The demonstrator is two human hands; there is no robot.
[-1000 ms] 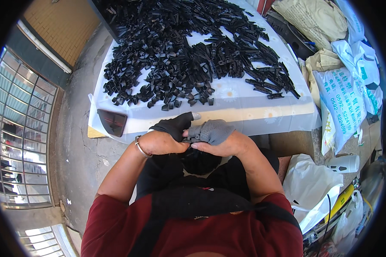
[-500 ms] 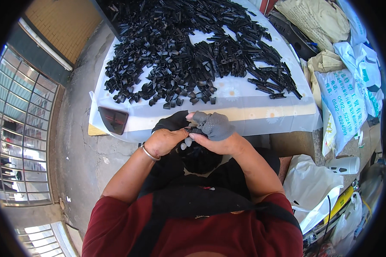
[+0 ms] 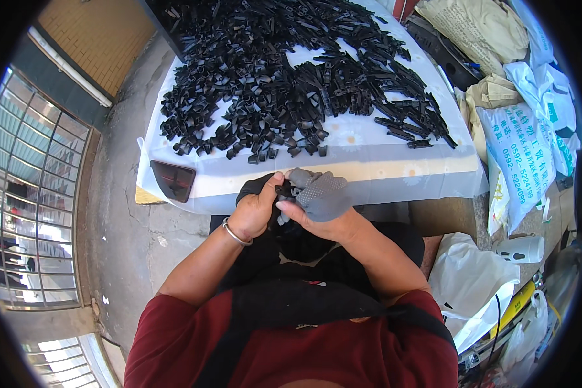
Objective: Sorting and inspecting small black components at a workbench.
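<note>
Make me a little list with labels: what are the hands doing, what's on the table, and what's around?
left hand: bare, with a bangle on the wrist, pinching a small black piece
right hand: partly covered by a grey glove, touching the same piece
where the hands are: close together, just in front of the table edge, above the lap
table: covered in a white cloth
on the table: a big pile of black pieces and a dark flat thing at the near left corner
to the right: white sacks and plastic bags
</note>
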